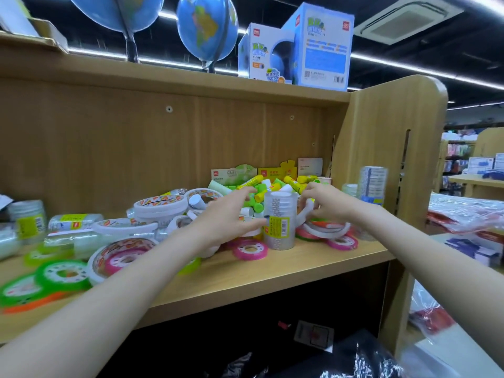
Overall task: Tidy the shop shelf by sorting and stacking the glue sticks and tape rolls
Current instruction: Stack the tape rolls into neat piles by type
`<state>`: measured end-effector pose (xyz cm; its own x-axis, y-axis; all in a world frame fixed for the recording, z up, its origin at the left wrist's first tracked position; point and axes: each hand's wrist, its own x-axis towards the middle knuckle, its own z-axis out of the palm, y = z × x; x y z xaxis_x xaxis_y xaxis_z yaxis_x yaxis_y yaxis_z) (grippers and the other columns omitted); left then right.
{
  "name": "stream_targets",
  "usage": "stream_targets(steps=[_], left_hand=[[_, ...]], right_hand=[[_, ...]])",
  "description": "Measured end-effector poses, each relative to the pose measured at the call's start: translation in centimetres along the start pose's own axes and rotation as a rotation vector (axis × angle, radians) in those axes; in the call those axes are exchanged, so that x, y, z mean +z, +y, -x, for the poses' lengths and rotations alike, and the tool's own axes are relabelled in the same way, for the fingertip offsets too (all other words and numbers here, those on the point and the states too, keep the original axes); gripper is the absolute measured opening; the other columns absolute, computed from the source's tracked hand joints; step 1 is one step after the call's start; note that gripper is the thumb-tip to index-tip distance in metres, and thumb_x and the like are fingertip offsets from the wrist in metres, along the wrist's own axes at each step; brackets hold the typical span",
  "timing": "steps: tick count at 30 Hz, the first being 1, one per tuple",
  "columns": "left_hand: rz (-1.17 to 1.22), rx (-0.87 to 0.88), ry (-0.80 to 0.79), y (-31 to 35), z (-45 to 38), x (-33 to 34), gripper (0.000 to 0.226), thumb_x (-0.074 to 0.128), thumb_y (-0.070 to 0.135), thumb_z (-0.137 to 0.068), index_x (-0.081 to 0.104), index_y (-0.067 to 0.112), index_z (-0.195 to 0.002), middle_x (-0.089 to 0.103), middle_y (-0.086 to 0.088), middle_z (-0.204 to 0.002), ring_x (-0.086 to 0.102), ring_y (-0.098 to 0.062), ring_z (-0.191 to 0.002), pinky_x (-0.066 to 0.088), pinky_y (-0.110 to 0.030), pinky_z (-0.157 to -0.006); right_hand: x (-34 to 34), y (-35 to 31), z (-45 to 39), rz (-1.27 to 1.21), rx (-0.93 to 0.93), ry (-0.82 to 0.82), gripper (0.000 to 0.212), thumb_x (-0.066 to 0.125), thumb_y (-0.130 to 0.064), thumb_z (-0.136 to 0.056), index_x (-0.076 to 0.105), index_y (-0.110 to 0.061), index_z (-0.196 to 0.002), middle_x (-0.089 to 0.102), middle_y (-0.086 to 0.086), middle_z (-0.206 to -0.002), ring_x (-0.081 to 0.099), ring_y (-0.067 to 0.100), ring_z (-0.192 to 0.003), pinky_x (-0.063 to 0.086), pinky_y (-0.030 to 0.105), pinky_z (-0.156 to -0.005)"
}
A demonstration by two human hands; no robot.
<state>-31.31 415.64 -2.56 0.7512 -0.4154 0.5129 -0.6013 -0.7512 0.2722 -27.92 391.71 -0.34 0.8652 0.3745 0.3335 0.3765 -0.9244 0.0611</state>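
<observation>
From the head camera, both arms reach in over a wooden shelf [272, 264] crowded with stationery. The left hand [227, 216] has its fingers spread and loosely bent, the fingertips touching the side of an upright wrapped stack of clear tape rolls [279, 221] that stands near the shelf's front edge; it is reaching more than gripping, so I'd call it open. The right hand [324, 203] is just beside that stack on the other side, its fingers curled round a white tape roll [306, 214], pinching its rim above a low pile of white and pink rolls.

Behind the hands lies a heap of glue sticks [275, 188], yellow and green with white caps, tumbled in front of their open display cartons [253, 173] against the back panel. A pink tape roll [249, 249] lies flat just in front of the stack. To the left, larger white rolls [159, 205] pile up, and green rolls [64, 275] lie flat near the front edge, with wrapped clear packs behind them. A second tall wrapped stack [372, 184] stands at the right end, blurred.

On the top board stand two globes [207, 31] and blue globe boxes [321, 47].
</observation>
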Motion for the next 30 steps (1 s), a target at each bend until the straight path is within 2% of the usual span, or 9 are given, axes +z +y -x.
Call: stream_targets(steps=[2,6,9,12,16,21,23,27,30], left_hand=[[0.140,0.005,0.010,0.9,-0.7,0.6,0.078,0.066,0.047,-0.080,0.026,0.025,-0.144,0.040,0.001,-0.143,0.040,-0.016,-0.131,0.035,-0.036,-0.106],[0.229,-0.024,-0.022,2.5,-2.3,3.1,0.093,0.073,0.045,-0.074,0.017,0.026,-0.146,0.035,-0.002,-0.146,0.036,-0.020,-0.133,0.034,-0.040,-0.107],[0.262,-0.087,0.050,2.4,-2.9,4.5,0.081,0.075,0.030,-0.074,0.028,0.020,-0.139,0.047,-0.008,-0.132,0.047,-0.024,-0.121,0.041,-0.037,-0.098],[0.310,-0.102,0.090,2.0,-2.8,4.5,0.068,0.076,0.027,-0.073,0.036,0.019,-0.127,0.050,-0.007,-0.120,0.051,-0.022,-0.108,0.043,-0.032,-0.087],[0.255,-0.093,0.140,2.3,-2.5,4.6,0.064,0.073,0.027,-0.076,0.037,0.018,-0.128,0.046,-0.006,-0.124,0.046,-0.021,-0.113,0.039,-0.030,-0.088],[0.105,-0.182,0.128,3.2,-2.7,5.2,0.068,0.065,0.035,-0.083,0.028,0.018,-0.137,0.041,-0.011,-0.129,0.044,-0.029,-0.120,0.037,-0.041,-0.099],[0.034,-0.206,0.143,3.4,-2.9,5.4,0.066,0.062,0.038,-0.084,0.027,0.019,-0.138,0.041,-0.012,-0.130,0.043,-0.031,-0.121,0.035,-0.042,-0.100],[0.034,-0.244,0.177,3.3,-3.3,5.9,0.066,0.059,0.039,-0.086,0.026,0.020,-0.140,0.041,-0.014,-0.129,0.042,-0.032,-0.121,0.036,-0.042,-0.100],[-0.026,-0.219,0.194,3.3,-3.5,6.2,0.064,0.057,0.041,-0.088,0.025,0.023,-0.141,0.040,-0.014,-0.130,0.041,-0.033,-0.122,0.036,-0.042,-0.098]], right_hand=[[-0.5,0.0,-0.3,0.049,-0.014,0.013,0.024,0.063,-0.013,-0.083,0.063,-0.012,-0.108,0.046,0.002,-0.102,0.046,0.016,-0.089,0.034,0.024,-0.075],[-1.1,0.2,-0.4,0.074,-0.055,0.043,0.022,0.063,-0.007,-0.083,0.061,-0.011,-0.105,0.048,0.002,-0.109,0.045,0.015,-0.087,0.038,0.029,-0.078],[-1.6,0.4,-0.1,0.099,-0.087,0.070,0.017,0.060,-0.005,-0.085,0.061,-0.009,-0.102,0.049,0.005,-0.114,0.053,0.021,-0.096,0.040,0.030,-0.078],[-2.5,0.6,0.5,0.148,-0.113,0.052,0.017,0.060,-0.007,-0.085,0.060,-0.007,-0.102,0.049,0.004,-0.113,0.052,0.020,-0.098,0.036,0.026,-0.076],[-3.4,0.7,1.3,0.163,-0.130,0.052,0.017,0.061,-0.007,-0.085,0.061,-0.007,-0.102,0.050,0.005,-0.116,0.052,0.020,-0.102,0.036,0.024,-0.079],[-3.1,0.9,1.5,0.120,-0.087,0.069,0.018,0.062,-0.008,-0.085,0.062,-0.011,-0.103,0.050,0.005,-0.114,0.053,0.023,-0.103,0.041,0.029,-0.084],[-2.6,1.3,2.0,0.097,-0.035,0.032,0.018,0.062,-0.013,-0.085,0.061,-0.014,-0.103,0.050,0.005,-0.113,0.052,0.020,-0.098,0.043,0.030,-0.081],[-1.4,1.6,3.7,0.114,-0.006,-0.008,0.022,0.058,-0.021,-0.089,0.057,-0.012,-0.109,0.051,0.003,-0.110,0.045,0.014,-0.087,0.033,0.023,-0.072],[-0.7,1.3,4.7,-0.024,0.021,-0.094,0.038,0.061,-0.035,-0.087,0.051,-0.014,-0.117,0.046,-0.003,-0.105,0.050,0.017,-0.094,0.040,0.026,-0.078]])
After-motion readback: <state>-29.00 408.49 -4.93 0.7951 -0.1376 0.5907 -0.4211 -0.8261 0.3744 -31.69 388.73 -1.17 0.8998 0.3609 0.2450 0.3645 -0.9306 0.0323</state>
